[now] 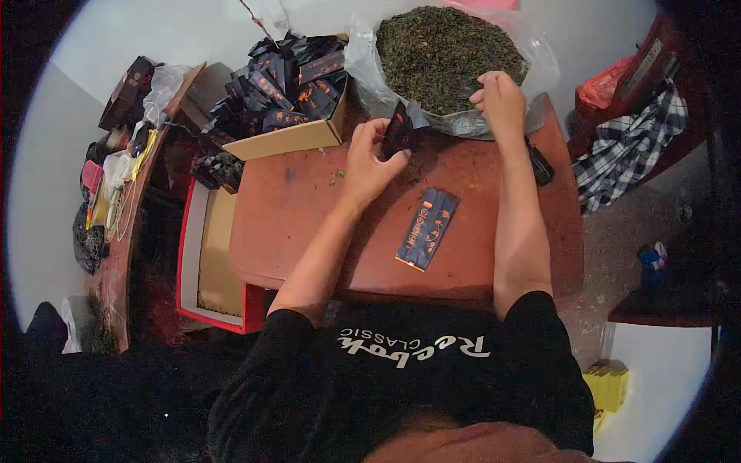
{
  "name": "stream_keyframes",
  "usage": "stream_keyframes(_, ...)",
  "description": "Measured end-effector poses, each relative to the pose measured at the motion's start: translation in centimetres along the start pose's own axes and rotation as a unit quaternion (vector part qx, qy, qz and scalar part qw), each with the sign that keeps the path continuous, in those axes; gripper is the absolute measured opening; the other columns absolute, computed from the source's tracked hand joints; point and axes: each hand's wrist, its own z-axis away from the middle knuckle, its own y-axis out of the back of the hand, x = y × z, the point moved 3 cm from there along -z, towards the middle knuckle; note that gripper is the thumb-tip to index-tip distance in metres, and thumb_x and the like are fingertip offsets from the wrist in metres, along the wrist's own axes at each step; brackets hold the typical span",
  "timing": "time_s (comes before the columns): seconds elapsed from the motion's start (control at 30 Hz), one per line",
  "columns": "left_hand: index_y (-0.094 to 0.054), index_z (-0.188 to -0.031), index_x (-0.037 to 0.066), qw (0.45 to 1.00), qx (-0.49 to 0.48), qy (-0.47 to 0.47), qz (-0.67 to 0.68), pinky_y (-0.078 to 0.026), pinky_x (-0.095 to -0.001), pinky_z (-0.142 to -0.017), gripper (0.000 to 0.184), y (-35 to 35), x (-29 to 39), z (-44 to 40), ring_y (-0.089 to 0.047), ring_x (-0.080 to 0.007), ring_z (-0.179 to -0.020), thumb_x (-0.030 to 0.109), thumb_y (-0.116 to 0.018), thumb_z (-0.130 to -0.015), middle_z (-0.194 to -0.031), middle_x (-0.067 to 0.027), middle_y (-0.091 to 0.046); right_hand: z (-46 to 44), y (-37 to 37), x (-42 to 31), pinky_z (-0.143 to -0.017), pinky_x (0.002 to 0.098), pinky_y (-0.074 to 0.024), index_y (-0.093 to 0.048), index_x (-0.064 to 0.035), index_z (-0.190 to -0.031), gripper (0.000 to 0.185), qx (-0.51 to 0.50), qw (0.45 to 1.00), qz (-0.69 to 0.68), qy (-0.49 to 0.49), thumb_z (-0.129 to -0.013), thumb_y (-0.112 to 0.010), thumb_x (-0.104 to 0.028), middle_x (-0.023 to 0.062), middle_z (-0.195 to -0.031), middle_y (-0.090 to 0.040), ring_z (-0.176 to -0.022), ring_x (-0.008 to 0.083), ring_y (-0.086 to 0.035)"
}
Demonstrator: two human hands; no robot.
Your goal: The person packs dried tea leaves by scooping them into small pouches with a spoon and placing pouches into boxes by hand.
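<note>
My left hand (373, 160) holds a dark packet (399, 130) upright between thumb and fingers, just left of the plastic-lined container's near edge. My right hand (498, 100) is over the right side of a heap of dried green-brown leaves (444, 54) in a clear plastic bag (540, 65). Its fingers are bent together; what they hold, if anything, is too small to make out. A flat black packet with orange print (427, 230) lies on the reddish-brown table (309, 224) below my hands.
A cardboard box (289, 141) piled with black packets (285, 85) stands at the back left. Beside the table's left edge is a red-sided open box (185, 262). A small dark object (540, 166) lies beside my right forearm. Checkered cloth (637, 147) hangs at the right.
</note>
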Motion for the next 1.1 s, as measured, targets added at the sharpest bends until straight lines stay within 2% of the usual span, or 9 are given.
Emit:
stream_keyframes(0.2, -0.057, -0.113, 0.003, 0.999, -0.001, 0.025, 0.048, -0.047, -0.0355, -0.091, 0.047, -1.6, -0.8, -0.7, -0.057, -0.0232, -0.102, 0.011, -0.077, -0.071, -0.108, -0.0097, -0.054, 0.0, 0.2, 0.3, -0.057, 0.0283, -0.0501, -0.065, -0.0014, -0.101, 0.027, -0.002, 0.993, -0.106, -0.054, -0.094, -0.047, -0.021, 0.0086, -0.07, -0.07, -0.057, 0.0128, -0.061)
stream_keyframes(0.3, -0.058, -0.112, 0.003, 0.999, 0.007, 0.03, 0.027, -0.047, -0.0359, -0.091, 0.046, -1.9, -1.2, -0.7, -0.058, -0.0241, -0.101, 0.012, -0.077, -0.071, -0.107, -0.0098, -0.055, -0.6, 0.7, 1.0, -0.053, 0.0252, -0.0477, -0.064, -0.001, -0.101, 0.026, -0.012, 0.981, -0.174, -0.083, -0.095, -0.047, -0.021, 0.008, -0.071, -0.069, -0.056, 0.011, -0.059)
stream_keyframes(0.4, -0.058, -0.111, 0.004, 0.999, 0.025, -0.013, -0.035, -0.047, -0.036, -0.091, 0.046, -1.6, -0.9, -0.6, -0.058, -0.025, -0.1, 0.013, -0.078, -0.07, -0.105, -0.0101, -0.056, -0.7, 1.0, 1.1, -0.052, 0.0245, -0.0466, -0.063, -0.0008, -0.103, 0.027, -0.022, 0.973, -0.21, -0.094, -0.096, -0.048, -0.022, 0.0088, -0.073, -0.068, -0.056, 0.0114, -0.058)
stream_keyframes(0.5, -0.059, -0.11, 0.004, 0.999, 0.03, 0.006, -0.033, -0.046, -0.0362, -0.092, 0.045, -1.4, -0.7, -0.5, -0.058, -0.0256, -0.101, 0.013, -0.078, -0.07, -0.104, -0.0104, -0.056, -0.7, 1.3, 0.2, -0.052, 0.0246, -0.0459, -0.062, -0.0012, -0.103, 0.026, -0.036, 0.971, -0.218, -0.087, -0.096, -0.048, -0.022, 0.0092, -0.074, -0.068, -0.058, 0.0111, -0.058)
stream_keyframes(0.8, -0.056, -0.114, 0.001, 0.997, 0.051, -0.025, -0.06, -0.046, -0.037, -0.092, 0.051, -0.9, -1.5, -0.5, -0.056, -0.0265, -0.101, 0.015, -0.077, -0.07, -0.106, -0.0124, -0.055, 0.4, 1.6, -2.9, -0.05, 0.0226, -0.043, -0.063, -0.0018, -0.101, 0.025, -0.116, 0.952, -0.275, -0.073, -0.096, -0.053, -0.024, 0.0055, -0.07, -0.064, -0.056, 0.0098, -0.055)
stream_keyframes(1.1, -0.056, -0.115, 0.002, 0.992, 0.052, -0.025, -0.109, -0.046, -0.0372, -0.092, 0.052, -0.4, -1.1, -0.4, -0.056, -0.0287, -0.101, 0.017, -0.077, -0.07, -0.107, -0.0134, -0.054, 1.7, 1.4, -5.5, -0.048, 0.0219, -0.0412, -0.064, -0.0026, -0.098, 0.027, -0.175, 0.958, -0.22, -0.058, -0.094, -0.054, -0.028, 0.0046, -0.069, -0.064, -0.055, 0.0084, -0.054)
